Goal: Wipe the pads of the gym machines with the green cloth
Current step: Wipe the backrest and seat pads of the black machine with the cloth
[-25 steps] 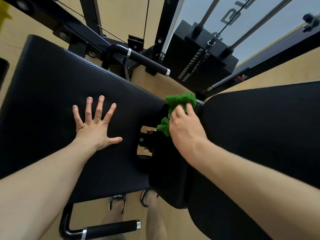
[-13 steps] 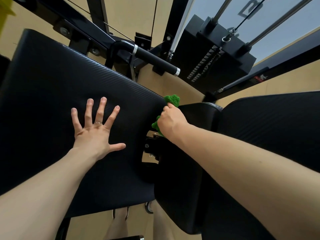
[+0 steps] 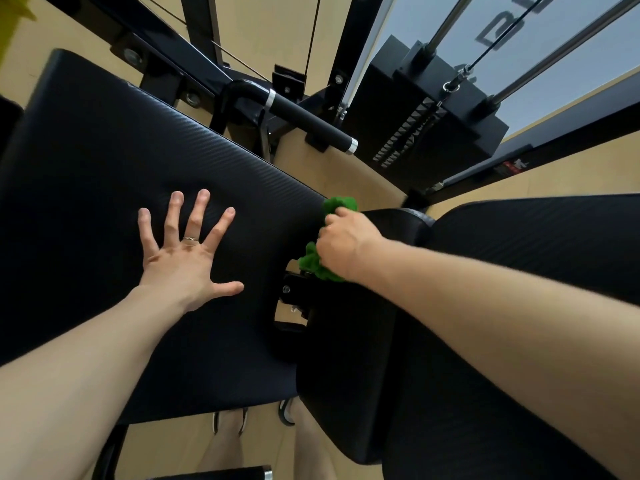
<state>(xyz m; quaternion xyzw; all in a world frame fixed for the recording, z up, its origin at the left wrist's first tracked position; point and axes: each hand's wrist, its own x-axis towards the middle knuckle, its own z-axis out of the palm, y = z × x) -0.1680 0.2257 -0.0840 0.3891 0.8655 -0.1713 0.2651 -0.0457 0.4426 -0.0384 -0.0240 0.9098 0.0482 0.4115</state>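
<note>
1. Floor (image 3: pixel 346 174): tan, smooth, visible between the machine parts from near edge to far edge.
2. Frame beam (image 3: pixel 166 39): black steel, bolted, running diagonally across the far left.
3. Handle bar (image 3: pixel 308 121): black grip with chrome collars at both ends, mounted at far centre.
4. Weight stack (image 3: pixel 426 123): black plates at far right, guided by two chrome guide rods (image 3: pixel 554 53); a thin cable (image 3: pixel 491 46) attaches on top.
5. Panel (image 3: pixel 571 64): pale grey-blue, behind the rods, carrying dark lettering partly cut off.
6. Yellow object (image 3: pixel 10 15): far left corner, unidentifiable.
</note>
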